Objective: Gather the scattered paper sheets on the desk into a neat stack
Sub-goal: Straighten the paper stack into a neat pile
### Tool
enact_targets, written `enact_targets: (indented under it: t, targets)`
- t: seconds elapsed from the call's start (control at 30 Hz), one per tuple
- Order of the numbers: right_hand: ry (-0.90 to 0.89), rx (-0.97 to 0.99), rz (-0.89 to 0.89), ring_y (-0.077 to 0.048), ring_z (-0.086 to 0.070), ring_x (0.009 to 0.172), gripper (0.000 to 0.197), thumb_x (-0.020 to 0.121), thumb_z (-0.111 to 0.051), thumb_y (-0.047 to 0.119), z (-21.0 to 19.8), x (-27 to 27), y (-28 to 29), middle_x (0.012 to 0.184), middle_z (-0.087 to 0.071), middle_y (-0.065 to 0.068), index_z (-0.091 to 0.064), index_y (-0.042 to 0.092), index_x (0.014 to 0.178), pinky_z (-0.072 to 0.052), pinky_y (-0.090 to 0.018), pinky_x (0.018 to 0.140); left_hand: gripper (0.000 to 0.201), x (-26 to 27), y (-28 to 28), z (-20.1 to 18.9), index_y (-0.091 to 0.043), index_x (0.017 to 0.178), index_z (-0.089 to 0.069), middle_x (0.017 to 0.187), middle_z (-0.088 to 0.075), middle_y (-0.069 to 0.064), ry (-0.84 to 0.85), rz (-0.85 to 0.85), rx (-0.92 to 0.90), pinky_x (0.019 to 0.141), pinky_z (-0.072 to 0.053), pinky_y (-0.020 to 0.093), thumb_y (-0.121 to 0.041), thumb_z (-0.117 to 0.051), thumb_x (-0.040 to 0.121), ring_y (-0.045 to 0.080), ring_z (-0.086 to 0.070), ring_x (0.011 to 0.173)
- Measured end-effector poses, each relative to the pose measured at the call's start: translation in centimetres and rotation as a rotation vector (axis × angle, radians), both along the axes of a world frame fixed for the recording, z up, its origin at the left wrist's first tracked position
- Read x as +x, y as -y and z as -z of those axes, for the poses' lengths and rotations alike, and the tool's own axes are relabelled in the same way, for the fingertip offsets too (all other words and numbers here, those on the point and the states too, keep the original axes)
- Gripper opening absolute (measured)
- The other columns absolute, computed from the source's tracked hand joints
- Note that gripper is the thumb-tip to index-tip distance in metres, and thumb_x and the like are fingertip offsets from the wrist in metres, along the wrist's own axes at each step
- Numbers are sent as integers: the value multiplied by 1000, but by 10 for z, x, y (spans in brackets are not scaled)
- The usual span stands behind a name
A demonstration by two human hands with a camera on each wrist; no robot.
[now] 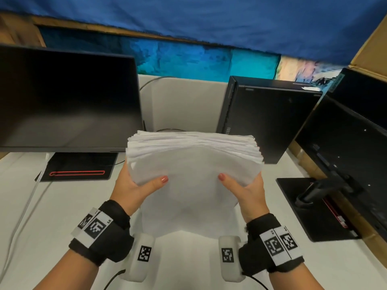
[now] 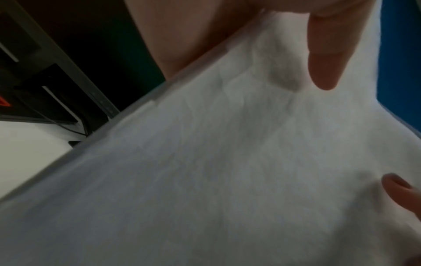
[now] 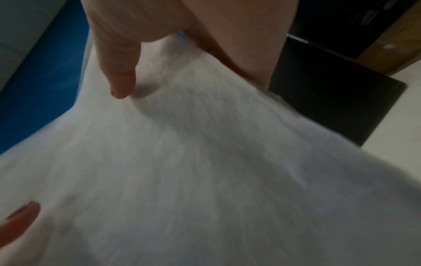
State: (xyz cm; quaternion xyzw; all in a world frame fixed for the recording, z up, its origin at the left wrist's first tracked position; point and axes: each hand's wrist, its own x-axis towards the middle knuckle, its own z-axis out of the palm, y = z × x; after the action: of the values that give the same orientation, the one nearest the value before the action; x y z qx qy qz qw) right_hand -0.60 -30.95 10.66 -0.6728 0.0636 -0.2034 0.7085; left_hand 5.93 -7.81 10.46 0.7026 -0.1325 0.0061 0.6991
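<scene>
Left hand (image 1: 134,185) and right hand (image 1: 245,185) pinch a thick paper stack (image 1: 194,164) at 9 and 3 o'clock above the desk (image 1: 52,206); likely hefty, floppy, prone to fanning.

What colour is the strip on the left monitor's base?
Red outline on the black monitor base, clearest in the head view.

- Left hand (image 1: 134,186) is raised before the chest, thumb laid forward, fingers curled behind.
- Right hand (image 1: 246,188) mirrors it, thumb forward, wrist banded black.
</scene>
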Motion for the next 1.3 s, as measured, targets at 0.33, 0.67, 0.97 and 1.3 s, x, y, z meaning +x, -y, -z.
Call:
enact_targets:
  t: [0.33, 0.67, 0.97, 1.3]
  targets:
    - [19, -58, 44, 6, -66, 80, 39, 77, -68, 0, -3, -1, -2, 88, -67, 14, -60, 35, 90, -57, -21, 74, 30, -2, 13, -15, -35, 91, -58, 84, -68, -17, 51, -120, 35, 75, -56, 27, -17, -74, 73, 3, -64, 84]
    - [9, -86, 28, 10, -64, 81, 36, 80, -65, 4, -2, -3, -6, 93, -64, 14, -56, 36, 93, -54, -12, 66, 32, -7, 10, -7, -44, 86, -64, 85, -72, -23, -24, -110, 29, 83, -52, 37, -47, -69, 55, 10, -66, 93]
    - [-32, -39, 19, 8, -65, 76, 33, 80, -66, 4, 5, -3, -8, 91, -64, 12, -56, 34, 91, -53, -11, 61, 41, -10, 11, -4, -36, 92, -62, 91, -72, -10, -47, -119, 40, 85, -53, 41, -47, -69, 53, 14, -67, 93]
    - [178, -20, 173, 10, -60, 91, 43, 78, -58, 40, -37, -11, -10, 88, -62, 37, -45, 28, 116, -51, -13, 81, 39, -19, 14, -46, -24, 118, -41, 85, -67, -32, 126, -210, -167, 63, -48, 4, -30, -56, 83, -18, -60, 77]
